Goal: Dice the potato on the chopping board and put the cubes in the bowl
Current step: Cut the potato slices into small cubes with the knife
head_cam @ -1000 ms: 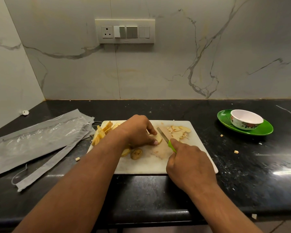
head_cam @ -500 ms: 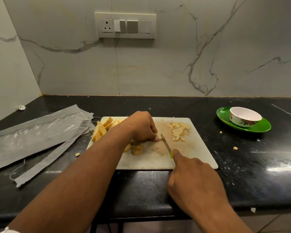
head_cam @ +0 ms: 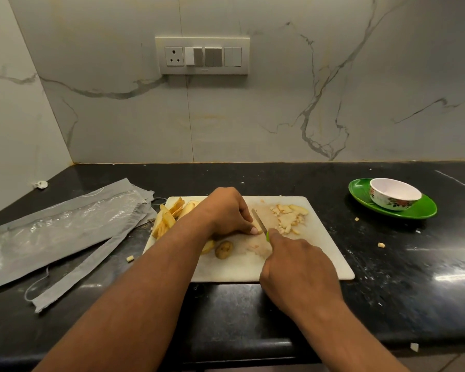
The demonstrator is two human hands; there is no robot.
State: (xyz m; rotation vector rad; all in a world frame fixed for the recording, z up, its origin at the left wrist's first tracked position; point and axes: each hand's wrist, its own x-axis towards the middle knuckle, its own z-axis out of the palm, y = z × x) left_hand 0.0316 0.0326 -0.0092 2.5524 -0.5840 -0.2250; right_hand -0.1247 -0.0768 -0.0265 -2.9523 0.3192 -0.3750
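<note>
A white chopping board (head_cam: pixel 320 264) lies on the black counter. My left hand (head_cam: pixel 227 210) curls over a potato piece near the board's middle, fingertips pressing it down; the piece is mostly hidden. My right hand (head_cam: pixel 298 272) grips a green-handled knife (head_cam: pixel 259 220), its blade lying right beside my left fingertips. Cut potato bits (head_cam: pixel 289 217) are piled on the board's far right. Potato strips (head_cam: pixel 169 217) lie at the far left. A brown potato end (head_cam: pixel 223 249) sits near the front. The white flowered bowl (head_cam: pixel 395 194) looks empty.
The bowl stands on a green plate (head_cam: pixel 424 210) at the right. A grey plastic bag (head_cam: pixel 65 229) lies left of the board. Stray potato bits (head_cam: pixel 381 245) dot the counter. The counter's front edge runs just under my forearms.
The knife blade shifted slightly along the held piece next to my left fingertips. Both hands stay on the board. The camera view tilted a little.
</note>
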